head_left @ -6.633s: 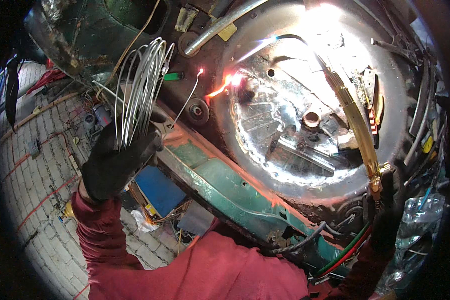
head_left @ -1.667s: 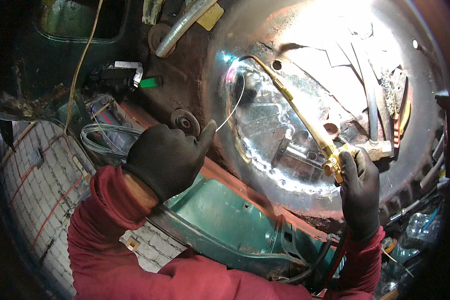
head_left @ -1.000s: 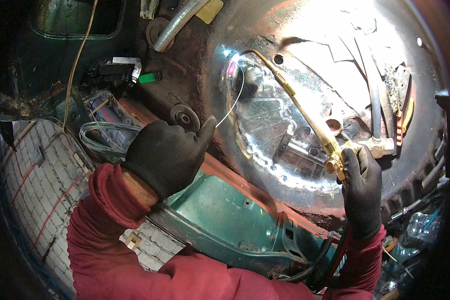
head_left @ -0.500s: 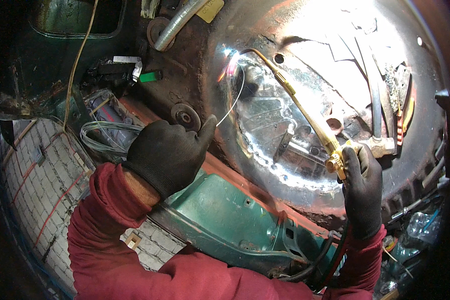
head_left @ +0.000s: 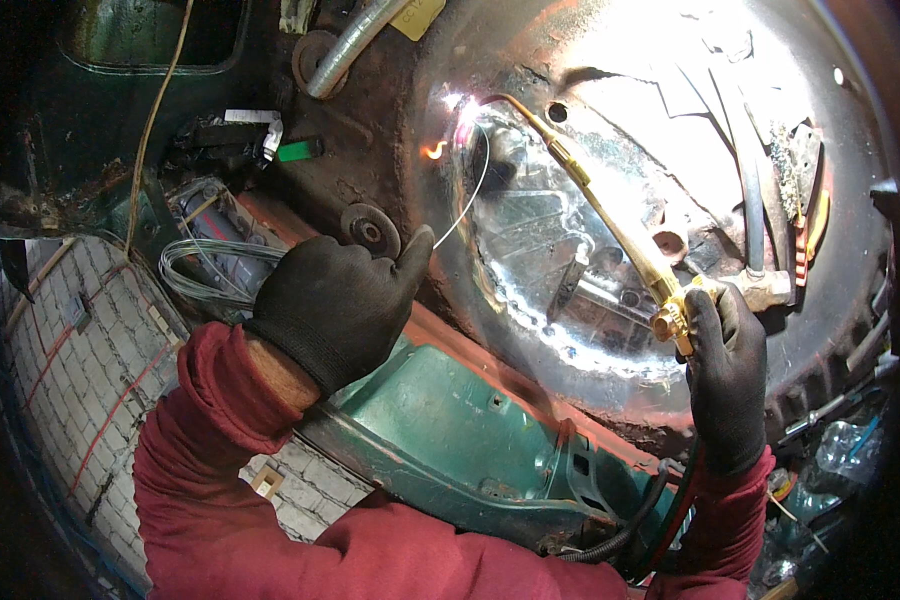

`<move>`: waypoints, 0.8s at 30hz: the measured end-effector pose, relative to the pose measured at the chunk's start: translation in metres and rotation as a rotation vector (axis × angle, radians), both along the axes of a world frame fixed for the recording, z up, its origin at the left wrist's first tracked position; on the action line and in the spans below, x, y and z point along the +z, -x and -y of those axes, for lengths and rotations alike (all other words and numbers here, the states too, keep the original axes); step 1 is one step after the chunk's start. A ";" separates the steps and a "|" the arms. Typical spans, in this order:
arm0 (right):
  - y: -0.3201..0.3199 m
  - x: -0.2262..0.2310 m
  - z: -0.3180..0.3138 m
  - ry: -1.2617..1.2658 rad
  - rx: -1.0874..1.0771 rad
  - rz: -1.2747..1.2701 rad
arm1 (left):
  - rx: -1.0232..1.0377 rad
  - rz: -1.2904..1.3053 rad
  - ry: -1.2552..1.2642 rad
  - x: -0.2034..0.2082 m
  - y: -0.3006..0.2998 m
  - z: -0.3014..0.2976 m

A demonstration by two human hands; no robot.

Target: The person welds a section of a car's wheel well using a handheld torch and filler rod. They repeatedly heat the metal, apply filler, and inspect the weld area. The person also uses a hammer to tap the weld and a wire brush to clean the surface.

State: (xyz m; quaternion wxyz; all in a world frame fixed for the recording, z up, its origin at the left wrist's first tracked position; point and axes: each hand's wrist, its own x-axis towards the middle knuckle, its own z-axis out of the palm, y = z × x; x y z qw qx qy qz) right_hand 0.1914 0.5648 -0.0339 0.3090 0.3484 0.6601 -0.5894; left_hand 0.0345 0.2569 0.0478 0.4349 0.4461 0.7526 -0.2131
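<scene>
In a dark glove, my right hand (head_left: 727, 375) is closed round the valve end of a brass gas welding torch (head_left: 610, 225). The torch's curved tip reaches up and left to a bright glow on the rim of a round metal well (head_left: 440, 215). My left hand (head_left: 335, 310), gloved too, pinches a thin welding wire (head_left: 478, 190) that bends up to the same glow. The wire's coil (head_left: 205, 270) hangs beside my left wrist. A small orange flame (head_left: 434, 151) shows just left of the hot spot. Along the well's lower edge runs a bright, rough seam (head_left: 570, 355).
A hammer (head_left: 767, 290) and other tools lie inside the well at the right. A worn grinding disc (head_left: 370, 232) rests beyond my left hand. A green metal panel edge (head_left: 450, 420) crosses in front of me. Hoses (head_left: 660, 515) run by my right forearm; plastic bottles (head_left: 850, 450) lie far right.
The glow at the torch tip has turned pinkish, and a small orange flame now stands out beside it. Both hands have kept nearly the same place and grip.
</scene>
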 end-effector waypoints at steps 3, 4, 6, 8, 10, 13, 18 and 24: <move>0.001 0.000 0.002 0.013 -0.036 0.002 | 0.002 0.001 0.019 -0.001 0.000 0.000; 0.001 0.000 0.003 0.022 -0.053 0.003 | 0.004 0.000 0.031 -0.001 0.000 0.000; 0.001 0.001 0.002 0.020 -0.037 0.015 | -0.003 -0.003 0.026 -0.001 -0.001 0.000; 0.001 0.001 0.001 0.015 -0.028 0.016 | -0.004 -0.005 0.024 -0.002 -0.001 0.000; 0.002 0.002 0.002 0.011 -0.029 0.006 | -0.003 -0.007 0.029 -0.001 -0.001 0.000; 0.003 0.003 0.001 0.014 -0.030 0.025 | -0.005 -0.005 0.031 -0.001 -0.001 0.000; 0.001 0.002 0.001 0.019 -0.031 0.029 | -0.008 0.005 0.032 -0.002 -0.001 0.000; 0.001 0.002 0.001 0.031 -0.035 0.044 | -0.002 0.013 0.033 -0.002 -0.001 0.001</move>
